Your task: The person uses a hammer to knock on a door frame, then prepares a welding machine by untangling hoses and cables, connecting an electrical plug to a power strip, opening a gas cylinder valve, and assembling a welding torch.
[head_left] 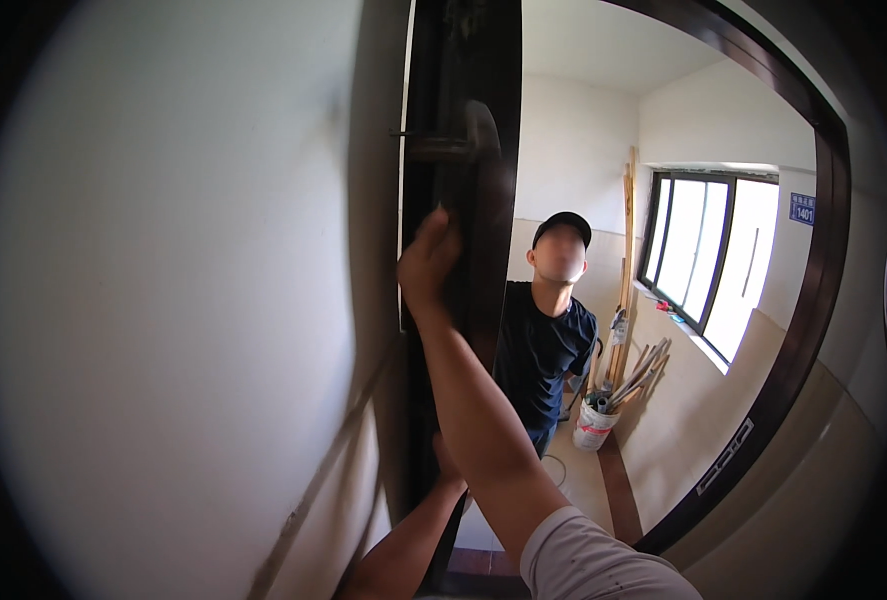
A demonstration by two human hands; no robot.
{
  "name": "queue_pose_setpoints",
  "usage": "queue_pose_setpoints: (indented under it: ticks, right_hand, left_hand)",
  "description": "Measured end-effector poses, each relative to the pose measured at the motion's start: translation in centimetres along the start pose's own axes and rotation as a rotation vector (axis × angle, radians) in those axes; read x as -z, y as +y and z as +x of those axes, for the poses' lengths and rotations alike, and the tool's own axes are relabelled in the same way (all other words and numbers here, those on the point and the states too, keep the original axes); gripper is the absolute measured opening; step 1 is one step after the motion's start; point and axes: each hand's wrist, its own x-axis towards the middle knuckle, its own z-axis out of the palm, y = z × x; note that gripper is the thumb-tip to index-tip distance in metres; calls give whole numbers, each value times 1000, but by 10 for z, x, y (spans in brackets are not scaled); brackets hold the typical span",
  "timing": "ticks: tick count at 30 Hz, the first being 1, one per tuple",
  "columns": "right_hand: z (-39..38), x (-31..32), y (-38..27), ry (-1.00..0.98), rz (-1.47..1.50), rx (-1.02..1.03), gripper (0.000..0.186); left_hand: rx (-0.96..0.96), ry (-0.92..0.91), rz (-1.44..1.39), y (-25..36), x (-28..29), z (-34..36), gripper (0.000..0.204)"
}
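Note:
A dark door point(494, 230) stands open and is seen nearly edge-on, running from top to bottom beside the white wall. My right hand point(431, 262) is raised at the door's edge, its fingers curled and its thumb pointing up. Whatever it grips is too dark to make out. Just above it is a blurred, curved dark piece point(482, 132), with a short bar point(438, 148) running sideways from it; I cannot tell their kind. Lower down, my left hand point(449, 462) is against the door, mostly hidden behind my right forearm.
Through the dark door frame point(832, 210), a person in a black cap and dark T-shirt point(549, 345) stands close behind the door, looking up. Beyond are a white bucket point(595, 425) of sticks and tubes, long wooden strips point(628, 240) and a sliding window point(704, 245). White wall point(184, 280) fills the left.

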Motion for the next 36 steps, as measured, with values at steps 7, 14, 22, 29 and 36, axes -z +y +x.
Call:
queue_pose_setpoints:
  ticks: [7, 14, 22, 29, 36]
  right_hand:
    - [-22, -45, -14, -33, -90, -160, 61]
    - [-35, 35, -37, -212, 6, -141, 58]
    - [-37, 122, -155, -649, 243, -652, 56]
    - [98, 236, -177, -928, -990, 810, 56]
    - [209, 125, -258, -1339, -1450, 1237, 54]
  left_hand:
    - [139, -183, -62, -67, 35, 6, 57]
    - [-43, 277, -116, 73, 43, 44, 50]
    - [-5, 372, 8, 90, 57, 47, 55]
    - [68, 349, -31, 111, 56, 43, 48]
    - [67, 384, 17, 93, 70, 42, 46]
